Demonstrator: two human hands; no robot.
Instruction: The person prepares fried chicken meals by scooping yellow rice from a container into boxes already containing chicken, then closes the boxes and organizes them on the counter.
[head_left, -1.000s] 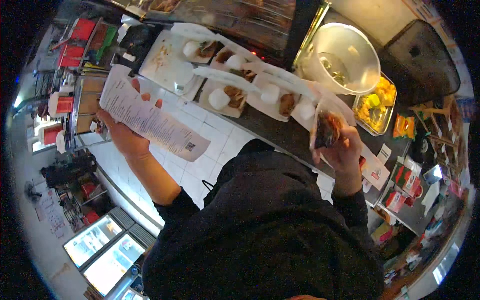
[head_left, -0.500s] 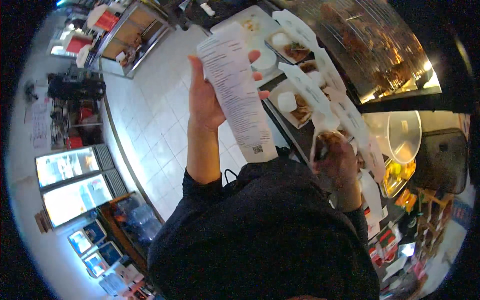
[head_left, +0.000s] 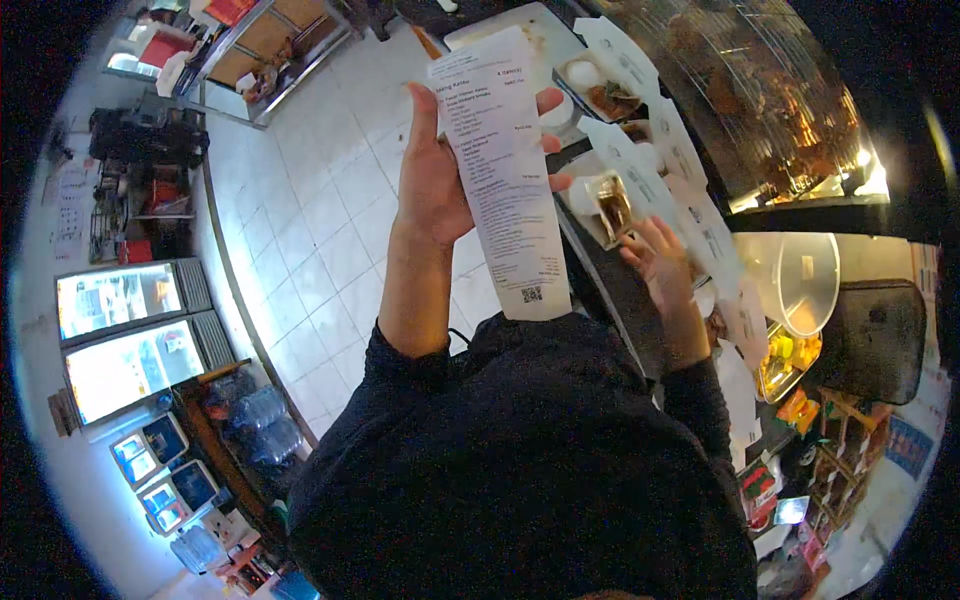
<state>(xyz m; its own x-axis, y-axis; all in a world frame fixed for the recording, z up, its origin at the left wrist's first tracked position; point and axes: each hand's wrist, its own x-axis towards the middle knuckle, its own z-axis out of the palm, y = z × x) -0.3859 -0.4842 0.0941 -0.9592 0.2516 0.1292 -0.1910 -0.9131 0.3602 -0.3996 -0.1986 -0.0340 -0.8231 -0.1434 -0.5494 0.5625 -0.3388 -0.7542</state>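
Observation:
My left hand [head_left: 437,185] is closed round a long white printed receipt [head_left: 510,190], its thumb on one side and fingertips showing past the other edge. The slip hangs toward my dark top. My right hand [head_left: 662,265] has its fingers apart beside a small clear sachet of dark brown sauce [head_left: 614,205]. The sachet rests against white rice [head_left: 580,197] in an open takeaway box, its lower edge close to my fingertips. Farther along the counter, another open box [head_left: 598,90] holds rice and brown meat.
White box lids [head_left: 618,52] stand along the counter's right side. Beyond them is a lit glass case [head_left: 745,100] with roasted food. A clear round tub [head_left: 805,280] and a yellow-filled tray [head_left: 792,358] lie to the right. Tiled floor [head_left: 310,240] spreads left.
My right hand has moved farther forward from a nearer box to the one with rice, where the sauce sachet now shows. My left hand still holds the receipt; the view has shifted slightly.

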